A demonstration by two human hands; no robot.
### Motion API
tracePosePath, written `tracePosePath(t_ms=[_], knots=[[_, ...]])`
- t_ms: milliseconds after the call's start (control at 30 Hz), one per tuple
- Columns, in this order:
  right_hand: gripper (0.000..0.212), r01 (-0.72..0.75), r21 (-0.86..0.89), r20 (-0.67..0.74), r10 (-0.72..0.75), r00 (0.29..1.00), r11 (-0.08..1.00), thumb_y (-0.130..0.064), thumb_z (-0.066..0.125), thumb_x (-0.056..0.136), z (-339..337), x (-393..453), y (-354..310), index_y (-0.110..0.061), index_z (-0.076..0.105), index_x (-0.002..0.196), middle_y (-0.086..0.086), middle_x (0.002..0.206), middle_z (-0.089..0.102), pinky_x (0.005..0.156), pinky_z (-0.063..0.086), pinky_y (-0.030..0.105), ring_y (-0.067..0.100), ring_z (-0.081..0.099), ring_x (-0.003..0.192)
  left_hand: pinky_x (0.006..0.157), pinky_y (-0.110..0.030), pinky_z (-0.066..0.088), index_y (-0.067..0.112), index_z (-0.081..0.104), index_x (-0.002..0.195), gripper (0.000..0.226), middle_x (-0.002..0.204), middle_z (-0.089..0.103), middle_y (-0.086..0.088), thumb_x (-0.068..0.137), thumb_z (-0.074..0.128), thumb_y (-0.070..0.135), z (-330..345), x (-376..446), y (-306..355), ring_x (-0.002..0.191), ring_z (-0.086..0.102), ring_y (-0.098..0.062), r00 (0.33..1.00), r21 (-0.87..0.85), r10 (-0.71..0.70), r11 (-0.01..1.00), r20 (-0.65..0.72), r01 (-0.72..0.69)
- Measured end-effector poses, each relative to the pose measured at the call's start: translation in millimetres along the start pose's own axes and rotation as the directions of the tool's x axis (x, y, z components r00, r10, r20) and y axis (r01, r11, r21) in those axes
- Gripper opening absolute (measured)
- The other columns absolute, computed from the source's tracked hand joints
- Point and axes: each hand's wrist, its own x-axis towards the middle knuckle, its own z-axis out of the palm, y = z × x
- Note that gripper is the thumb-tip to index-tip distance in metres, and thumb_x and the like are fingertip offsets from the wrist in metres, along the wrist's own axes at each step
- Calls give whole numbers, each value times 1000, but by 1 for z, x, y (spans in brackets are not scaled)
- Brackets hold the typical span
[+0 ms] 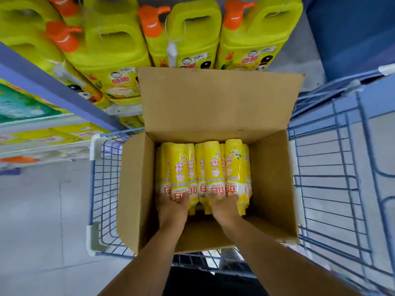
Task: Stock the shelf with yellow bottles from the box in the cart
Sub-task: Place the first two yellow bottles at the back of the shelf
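An open cardboard box (pixel 136 189) sits in a blue wire cart (pixel 333 189). Several yellow bottles (pixel 211 167) lie side by side in it, bases toward the far wall. My left hand (pixel 174 207) reaches into the box and its fingers curl over the near end of a yellow bottle on the left (pixel 178 167). My right hand (pixel 224 207) does the same on a bottle right of the middle (pixel 234 165). Both forearms come in over the box's near edge.
The shelf (pixel 53 90) stands ahead and to the left, with large yellow jugs (pixel 113 52) with orange caps on it. Lower shelves at the left hold more yellow packs. The box's far flap (pixel 218 99) stands up. Grey floor lies left of the cart.
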Motion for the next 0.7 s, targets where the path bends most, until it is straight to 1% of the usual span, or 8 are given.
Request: tracePosePath(t_ms=[133,200,300,367,500,567,633,700], knots=[[64,2,93,-47,2,999,996,-34,73,90,10,1,9,-14,25,127,7,120,61,80,55,37,22,63,98,63,-28,56,18,51,129,76,119,66,-3,68,88,44,8,1,0,96,69,-24,990,-145,-131,980,60,138],[61,15,80,-7,-15,1000,997,-36,73,89,14,-3,7,-16,29,126,5,115,62,83,58,41,22,65,98,62,-29,57,22,57,118,63,108,70,1,69,85,49,11,3,-2,87,68,-17,985,-138,-111,982,134,129],[52,57,-48,98,-52,994,997,-48,65,92,9,-14,-1,-21,40,129,-5,105,61,66,54,28,10,60,88,61,-24,49,26,61,113,45,102,69,5,79,76,51,6,2,-3,86,64,-10,970,-94,-56,992,238,80],[46,73,-93,160,-57,985,993,-55,62,91,0,-17,-4,-24,47,123,-6,103,61,57,53,27,10,59,86,70,-26,48,25,61,113,45,106,69,4,79,76,50,-1,-1,1,92,64,-13,959,-130,-46,988,280,86],[49,76,-59,237,-60,970,995,-60,65,87,-17,-27,-14,-19,63,113,8,97,76,77,63,48,24,73,82,77,-31,50,25,50,123,57,110,66,1,79,77,50,-14,-8,10,97,65,-18,953,-229,-19,969,301,91],[46,73,-33,267,-62,962,997,-58,64,89,-23,-34,-18,-16,65,108,16,90,77,78,63,48,25,72,71,72,-34,58,24,49,126,74,109,68,0,70,76,64,-21,-15,14,92,69,-20,953,-243,7,967,303,71],[48,66,-10,266,-61,962,998,-57,63,90,-28,-41,-23,-13,66,107,17,94,76,77,63,47,25,72,70,77,-46,61,24,50,127,96,109,71,0,54,73,82,-24,-18,12,93,72,-24,964,-281,31,959,265,46],[49,65,2,257,-63,964,998,-59,63,89,-33,-51,-26,-13,66,107,17,97,76,77,63,45,25,71,72,82,-50,60,24,53,126,98,110,71,0,51,69,86,-23,-18,10,96,71,-25,974,-324,49,946,222,26]])
